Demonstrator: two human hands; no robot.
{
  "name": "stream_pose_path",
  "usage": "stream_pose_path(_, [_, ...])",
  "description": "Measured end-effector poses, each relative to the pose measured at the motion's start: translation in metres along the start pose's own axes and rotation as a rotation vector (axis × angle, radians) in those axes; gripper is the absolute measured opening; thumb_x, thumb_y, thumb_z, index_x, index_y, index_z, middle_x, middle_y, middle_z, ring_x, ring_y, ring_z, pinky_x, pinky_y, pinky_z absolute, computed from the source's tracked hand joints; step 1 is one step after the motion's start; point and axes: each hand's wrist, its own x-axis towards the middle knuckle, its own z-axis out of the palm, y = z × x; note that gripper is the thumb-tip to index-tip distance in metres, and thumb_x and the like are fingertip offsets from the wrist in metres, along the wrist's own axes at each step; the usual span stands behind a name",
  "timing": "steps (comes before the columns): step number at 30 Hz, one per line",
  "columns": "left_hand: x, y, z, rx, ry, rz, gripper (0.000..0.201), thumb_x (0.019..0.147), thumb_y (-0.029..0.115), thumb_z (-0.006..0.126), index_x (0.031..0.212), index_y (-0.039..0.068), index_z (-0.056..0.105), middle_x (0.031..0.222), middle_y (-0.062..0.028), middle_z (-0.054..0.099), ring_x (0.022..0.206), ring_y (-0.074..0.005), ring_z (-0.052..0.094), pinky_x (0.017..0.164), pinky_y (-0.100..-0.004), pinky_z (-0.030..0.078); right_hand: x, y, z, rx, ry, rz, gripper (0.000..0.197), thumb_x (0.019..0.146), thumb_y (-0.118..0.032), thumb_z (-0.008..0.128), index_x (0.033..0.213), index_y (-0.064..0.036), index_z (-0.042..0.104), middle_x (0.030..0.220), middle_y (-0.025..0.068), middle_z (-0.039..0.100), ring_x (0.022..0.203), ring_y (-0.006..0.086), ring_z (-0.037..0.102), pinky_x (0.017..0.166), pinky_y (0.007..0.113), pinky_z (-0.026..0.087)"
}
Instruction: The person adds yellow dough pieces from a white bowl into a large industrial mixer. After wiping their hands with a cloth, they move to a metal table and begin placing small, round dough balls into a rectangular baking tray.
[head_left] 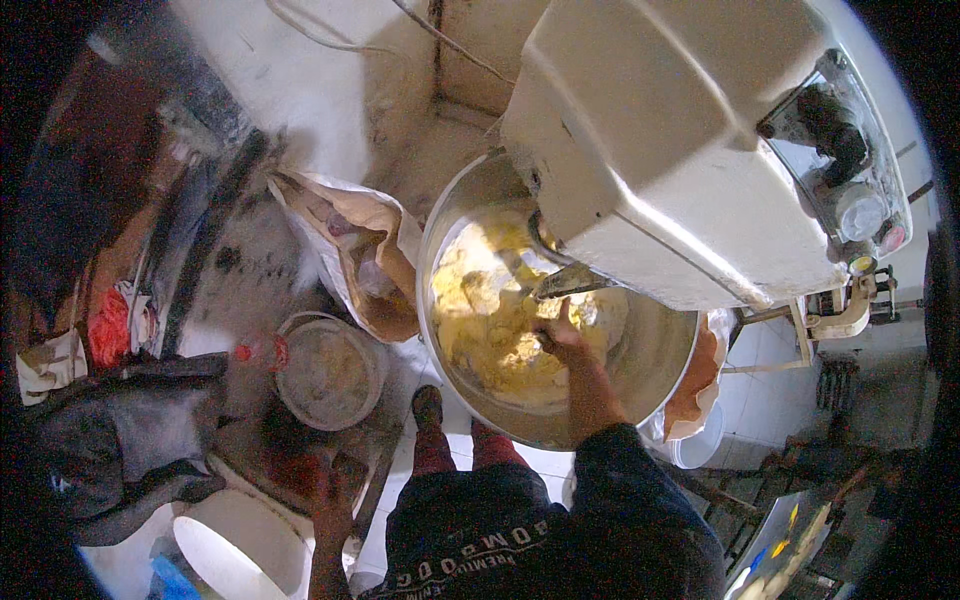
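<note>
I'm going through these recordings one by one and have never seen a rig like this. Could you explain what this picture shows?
There is no robot here, just a person's bare hands. A fisheye camera on the head looks down, so straight edges bend near the rim. The right hand reaches into a large round bowl with a yellow mixture in it; whether its grip holds anything is unclear. The left hand is low on the left, too dim to read. A big pale machine overhangs the bowl. To the bowl's left are an open paper sack and a round tub.
</note>
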Motion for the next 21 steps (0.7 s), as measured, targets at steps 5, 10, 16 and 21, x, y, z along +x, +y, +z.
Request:
stream_pose_path(5, [0.001,0.064,-0.008,-0.020,-0.171,0.083,0.043,0.089,0.026,0.049,0.123,0.000,0.043,0.121,-0.0224,0.046,0.105,-0.0368,0.047,0.092,-0.0431,0.036,0.027,0.013,0.054,0.260,-0.054,-0.088,0.068,0.083,-0.008,0.053,0.141,-0.0168,0.017,0.072,0.0019,0.050,0.051,0.0101,0.042,0.042,0.024,0.034])
stream_pose_path(10, [0.006,0.006,-0.009,0.331,-0.132,0.204,0.038,0.089,0.022,0.051,0.120,0.000,0.045,0.116,-0.0212,0.048,0.103,-0.0327,0.049,0.090,-0.0417,0.038,-0.018,-0.003,0.035,-0.613,-0.141,-0.373,0.046,0.077,-0.011,0.057,0.122,-0.0074,0.048,0.068,0.0029,0.055,0.050,0.0122,0.047,0.048,0.027,0.040])
stream_pose_path(16, [0.036,0.089,-0.030,-0.127,-0.063,0.181,0.031,0.092,0.021,0.046,0.114,0.000,0.049,0.110,-0.0168,0.054,0.101,-0.0255,0.052,0.088,-0.0346,0.040,-0.074,-0.040,0.048,-0.119,0.302,-0.369,0.038,0.079,-0.023,0.058,0.112,-0.0043,0.052,0.092,0.0082,0.057,0.080,0.0203,0.053,0.075,0.036,0.045])
stream_pose_path(21, [0.069,0.158,-0.021,-0.515,-0.157,0.301,0.032,0.095,0.023,0.039,0.111,-0.002,0.052,0.105,-0.0154,0.059,0.100,-0.0228,0.055,0.090,-0.0308,0.040,-0.180,-0.064,0.092,0.398,-0.263,-0.352,0.071,0.089,-0.054,0.037,0.129,0.0048,0.035,0.132,0.0198,0.040,0.120,0.0323,0.039,0.096,0.039,0.036])
